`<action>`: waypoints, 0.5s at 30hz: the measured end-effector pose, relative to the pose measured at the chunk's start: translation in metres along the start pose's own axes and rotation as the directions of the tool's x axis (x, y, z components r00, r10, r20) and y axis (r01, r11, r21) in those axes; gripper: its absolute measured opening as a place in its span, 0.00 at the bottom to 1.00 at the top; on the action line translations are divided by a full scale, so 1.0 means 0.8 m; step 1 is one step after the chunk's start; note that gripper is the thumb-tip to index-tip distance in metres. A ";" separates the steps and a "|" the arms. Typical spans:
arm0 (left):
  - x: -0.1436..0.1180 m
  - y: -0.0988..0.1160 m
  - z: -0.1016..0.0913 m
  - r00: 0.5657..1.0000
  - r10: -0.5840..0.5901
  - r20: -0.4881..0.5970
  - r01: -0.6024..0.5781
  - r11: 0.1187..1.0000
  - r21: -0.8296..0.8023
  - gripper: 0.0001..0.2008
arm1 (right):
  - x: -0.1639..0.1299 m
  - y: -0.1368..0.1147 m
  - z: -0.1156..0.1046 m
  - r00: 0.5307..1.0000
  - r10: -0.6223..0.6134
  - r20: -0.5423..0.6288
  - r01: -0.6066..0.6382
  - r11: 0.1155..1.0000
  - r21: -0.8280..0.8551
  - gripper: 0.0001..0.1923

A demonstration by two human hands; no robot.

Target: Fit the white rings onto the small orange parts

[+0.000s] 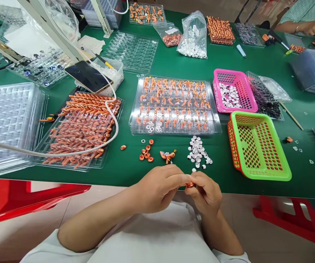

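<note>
A small, shiny orange-copper part [190, 185] is pinched between my fingertips at the table's front edge. My right hand [208, 190] grips it from the right with thumb and fingers. From the other side, my left hand [158, 188] closes on it, and its fingers partly hide it. Just beyond my hands are an orange branched piece [168, 156] with a yellow tip and a loose group of orange cup-shaped pieces [146, 155]. White discs [197, 149], some with black showing, lie scattered to the right of these.
A clear compartment tray [173, 129] of orange parts stands ahead. At right are a green basket [286, 171] and a pink basket [252, 104] with white discs. A white cable [86, 152] crosses an orange-filled tray at left. Another person's hand [311, 27] is at far right.
</note>
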State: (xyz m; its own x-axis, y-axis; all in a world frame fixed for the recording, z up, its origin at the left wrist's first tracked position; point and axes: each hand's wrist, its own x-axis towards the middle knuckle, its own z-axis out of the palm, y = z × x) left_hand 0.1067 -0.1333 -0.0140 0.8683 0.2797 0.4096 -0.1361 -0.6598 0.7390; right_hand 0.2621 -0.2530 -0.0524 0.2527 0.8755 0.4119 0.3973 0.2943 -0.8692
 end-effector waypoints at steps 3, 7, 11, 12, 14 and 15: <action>0.000 0.000 0.001 1.000 0.009 0.003 -0.009 0.999 0.037 0.21 | 0.001 -0.003 -0.002 1.000 0.022 0.013 -0.023 1.000 0.019 0.13; -0.001 0.001 0.005 1.000 0.003 -0.018 -0.003 1.000 0.022 0.20 | -0.002 -0.003 -0.002 0.997 0.080 0.014 -0.081 0.995 0.053 0.12; 0.000 0.002 0.006 0.998 -0.033 -0.059 0.030 0.999 -0.038 0.20 | -0.005 0.000 -0.001 0.994 0.110 0.023 -0.111 0.990 0.089 0.13; 0.000 0.002 0.006 0.997 -0.042 -0.065 0.039 0.998 -0.051 0.20 | -0.005 0.000 0.000 0.994 0.111 0.024 -0.113 0.989 0.094 0.13; 0.001 0.004 0.006 0.995 -0.067 -0.073 0.062 0.996 -0.069 0.18 | -0.005 0.001 0.001 0.993 0.114 0.020 -0.115 0.989 0.091 0.13; 0.002 0.005 0.005 0.994 -0.080 -0.076 0.075 0.995 -0.073 0.17 | -0.005 0.002 0.002 0.993 0.114 0.013 -0.115 0.990 0.082 0.12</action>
State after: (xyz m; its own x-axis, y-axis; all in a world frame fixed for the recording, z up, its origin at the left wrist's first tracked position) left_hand 0.1097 -0.1387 -0.0124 0.8378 0.3838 0.3882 -0.1054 -0.5841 0.8048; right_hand 0.2599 -0.2552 -0.0556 0.2848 0.9084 0.3061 0.2923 0.2218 -0.9302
